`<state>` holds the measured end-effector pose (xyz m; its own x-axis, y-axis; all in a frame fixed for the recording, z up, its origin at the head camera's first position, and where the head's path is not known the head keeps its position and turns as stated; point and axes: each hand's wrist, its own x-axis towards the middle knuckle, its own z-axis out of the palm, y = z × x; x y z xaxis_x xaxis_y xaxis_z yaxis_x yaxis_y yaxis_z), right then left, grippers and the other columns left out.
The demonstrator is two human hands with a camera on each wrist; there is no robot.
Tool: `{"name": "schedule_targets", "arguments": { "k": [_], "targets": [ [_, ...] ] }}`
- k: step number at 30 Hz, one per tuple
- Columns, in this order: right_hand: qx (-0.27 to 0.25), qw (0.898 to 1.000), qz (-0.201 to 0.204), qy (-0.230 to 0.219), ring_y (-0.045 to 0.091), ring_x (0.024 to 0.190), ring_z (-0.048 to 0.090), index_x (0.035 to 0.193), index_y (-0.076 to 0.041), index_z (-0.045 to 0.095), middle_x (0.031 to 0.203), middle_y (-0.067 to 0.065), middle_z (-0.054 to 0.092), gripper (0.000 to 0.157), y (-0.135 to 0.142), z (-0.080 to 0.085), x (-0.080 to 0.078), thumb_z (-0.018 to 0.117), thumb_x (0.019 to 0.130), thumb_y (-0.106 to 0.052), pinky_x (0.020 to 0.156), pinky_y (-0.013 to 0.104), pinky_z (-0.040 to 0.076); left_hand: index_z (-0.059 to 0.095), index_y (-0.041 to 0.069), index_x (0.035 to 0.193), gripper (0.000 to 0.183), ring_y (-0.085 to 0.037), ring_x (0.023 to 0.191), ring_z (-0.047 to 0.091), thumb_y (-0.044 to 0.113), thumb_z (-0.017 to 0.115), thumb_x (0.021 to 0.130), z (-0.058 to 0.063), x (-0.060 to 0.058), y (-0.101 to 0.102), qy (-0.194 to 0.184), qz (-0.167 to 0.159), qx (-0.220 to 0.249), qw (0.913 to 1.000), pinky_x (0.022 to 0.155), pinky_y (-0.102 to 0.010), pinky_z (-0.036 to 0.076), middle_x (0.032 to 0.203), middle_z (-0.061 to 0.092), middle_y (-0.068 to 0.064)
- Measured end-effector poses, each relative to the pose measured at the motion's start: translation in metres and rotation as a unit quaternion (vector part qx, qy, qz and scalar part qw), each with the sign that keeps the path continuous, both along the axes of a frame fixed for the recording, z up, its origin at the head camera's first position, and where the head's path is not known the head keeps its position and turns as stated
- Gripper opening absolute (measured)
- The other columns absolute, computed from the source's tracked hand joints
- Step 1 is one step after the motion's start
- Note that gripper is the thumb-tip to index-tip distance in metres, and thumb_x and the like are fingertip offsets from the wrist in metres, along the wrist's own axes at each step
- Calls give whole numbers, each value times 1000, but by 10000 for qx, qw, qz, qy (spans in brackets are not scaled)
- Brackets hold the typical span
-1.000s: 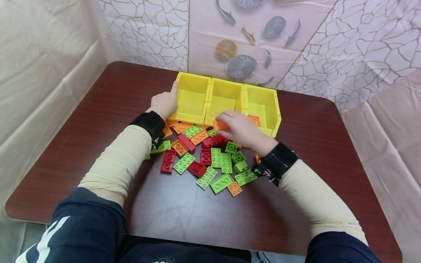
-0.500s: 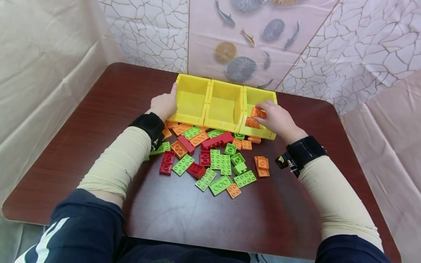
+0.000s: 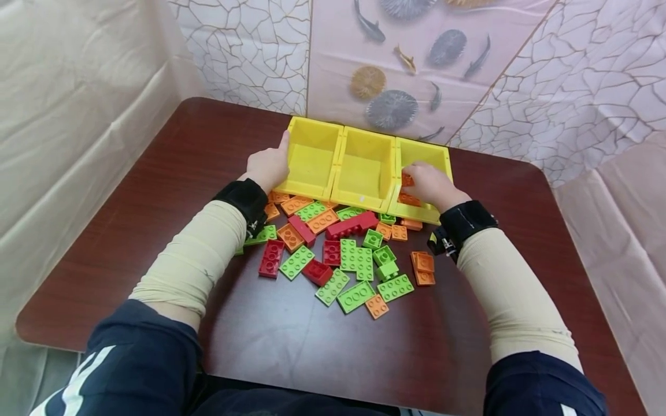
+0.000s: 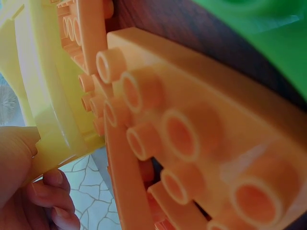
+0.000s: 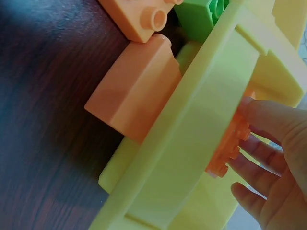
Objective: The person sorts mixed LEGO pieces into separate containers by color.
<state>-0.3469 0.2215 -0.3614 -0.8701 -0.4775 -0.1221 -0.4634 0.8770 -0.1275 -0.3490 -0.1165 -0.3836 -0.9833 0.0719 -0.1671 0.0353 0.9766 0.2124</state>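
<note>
A yellow three-compartment bin (image 3: 362, 174) stands at the back of the table. My left hand (image 3: 267, 166) grips its left end wall, thumb along the rim and fingers bent beneath, as the left wrist view shows. In the right compartment, my right hand (image 3: 430, 184) reaches down among orange toy bricks (image 3: 409, 199). Its thumb touches an orange brick (image 5: 226, 148) in the right wrist view, while the spread fingers lie loosely beside the studs. The fingers partly cover the bricks there.
Red, green and orange toy bricks lie in front of the bin, including a green brick (image 3: 297, 262), a red brick (image 3: 272, 258) and an orange brick (image 3: 377, 307). Stacked orange bricks (image 3: 423, 268) sit to the right. A patterned cloth (image 3: 392, 75) hangs behind the table.
My right hand has carried an orange brick from above the pile into the right compartment, then lowered, its fingers loosening. My left hand has stayed on the bin's left end.
</note>
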Motion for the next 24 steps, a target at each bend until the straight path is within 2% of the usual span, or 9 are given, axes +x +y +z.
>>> {"name": "schedule_targets", "arguments": {
  "k": [4,12,19,24],
  "targets": [
    [-11,9998,34,-207,36,90,53,99,5,60,95,22,58,20,2,-4,-3,65,84,-9,80,47,42,-12,17,149,71,-29,76,53,17,39,98,-1,0,3,16,-47,6,10000,70,-40,43,82,52,-12],
    [-132,9978,-39,-647,35,87,53,99,5,59,97,22,59,19,9,-11,-12,61,87,-10,79,47,41,-12,16,149,74,-28,73,54,16,41,97,-1,1,4,106,-58,-64,9999,67,-39,44,81,53,-12],
    [-224,9976,-26,-659,33,83,55,97,4,59,93,20,61,17,6,-15,-14,57,90,-11,77,45,42,-13,17,149,75,-29,75,53,16,42,97,-1,0,2,74,19,-9,10000,70,-41,44,83,52,-12],
    [-225,9982,75,-545,28,68,46,83,0,53,75,13,51,12,3,-17,-12,53,90,-10,65,39,35,-11,17,149,74,-28,74,53,15,41,97,-3,-1,-1,106,55,-35,9999,68,-41,44,82,53,-12]
  ]
}}
